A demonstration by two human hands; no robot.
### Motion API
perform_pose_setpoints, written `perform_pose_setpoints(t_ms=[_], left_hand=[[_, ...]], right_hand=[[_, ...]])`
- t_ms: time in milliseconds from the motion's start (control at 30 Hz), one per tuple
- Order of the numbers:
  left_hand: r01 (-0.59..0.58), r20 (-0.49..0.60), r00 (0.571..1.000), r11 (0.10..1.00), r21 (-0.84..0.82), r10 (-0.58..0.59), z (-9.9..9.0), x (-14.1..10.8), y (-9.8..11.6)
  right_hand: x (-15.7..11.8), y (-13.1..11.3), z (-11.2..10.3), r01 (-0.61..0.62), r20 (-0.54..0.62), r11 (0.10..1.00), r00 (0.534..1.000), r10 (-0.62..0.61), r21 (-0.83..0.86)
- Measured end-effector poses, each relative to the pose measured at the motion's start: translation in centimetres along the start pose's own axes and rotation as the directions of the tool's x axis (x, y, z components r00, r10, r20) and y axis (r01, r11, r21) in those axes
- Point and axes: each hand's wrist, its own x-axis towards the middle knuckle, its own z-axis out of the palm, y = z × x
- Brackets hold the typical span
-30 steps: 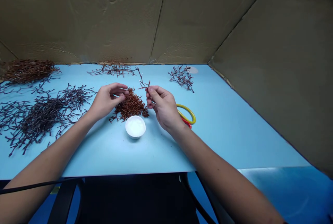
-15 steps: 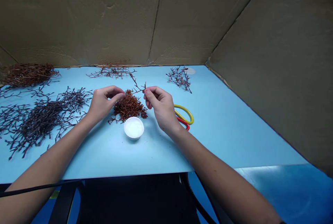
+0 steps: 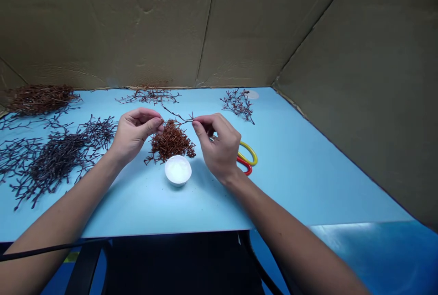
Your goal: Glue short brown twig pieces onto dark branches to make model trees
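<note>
Your right hand pinches a twig beyond the plain white bowl. Your left hand curls beside the brown heap; whether it grips anything, I cannot tell.

the branched twig, held more upright a second ago, is now tipped flatter by the right hand, its free end swung toward the left hand. there, the earlier parted thumb and fingers are drawn together, and a small brown piece is pinched.
</note>
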Motion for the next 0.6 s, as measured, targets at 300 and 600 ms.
perform_pose_setpoints(t_ms=[300,600], left_hand=[[0.116,0.132,0.986,0.989,-0.09,-0.104,-0.2,-0.6,0.1],[0.178,0.198,0.97,0.966,-0.188,-0.14,0.0,-1.1,0.4]], right_hand=[[0.5,0.4,-1.0,0.353,0.011,0.889,0.931,-0.366,-0.291],[0.7,-0.9,-2.5,0.629,0.052,0.688,0.751,-0.659,-0.361]])
